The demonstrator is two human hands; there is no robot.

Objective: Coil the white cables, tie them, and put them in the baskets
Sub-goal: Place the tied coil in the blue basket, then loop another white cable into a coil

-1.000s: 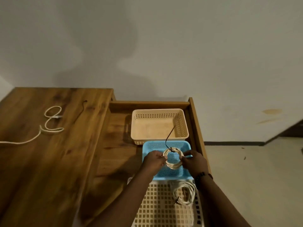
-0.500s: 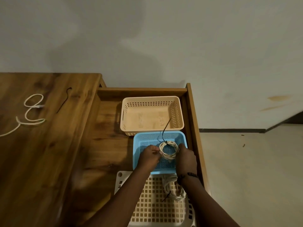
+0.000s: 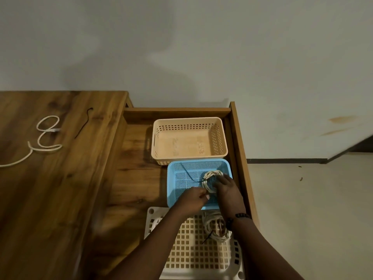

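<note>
Inside the blue basket [image 3: 177, 190], toward its right wall: 1 coiled white cable [image 3: 211, 181], bound at its left side by a black tie [image 3: 189, 175] whose loose tail trails up and left across the basket floor. Right hand [image 3: 226, 189] laid over the coil's lower right part, fingers curled onto it and holding it — the coil's top arc showing just beyond the fingertips. Left hand [image 3: 193, 200] just left of and below the coil, near but not clearly touching it, fingers drawn together in a pinch; whether anything thin sits between them cannot be told. A dark bracelet [image 3: 241, 215] on the right wrist.

Nearer the camera, in the white basket [image 3: 181, 253], a 2nd tied coil [image 3: 216, 228] lying right under the right forearm. Beyond the blue basket, touching its far rim, a beige basket [image 3: 188, 138] with nothing seen in it.

All 3 baskets set in a lower wooden recess beside the desk [image 3: 60, 178]. On the desk, well apart from both hands — 1 loose white cable [image 3: 43, 142] in open loops, and just beside it a spare black tie [image 3: 82, 123].
</note>
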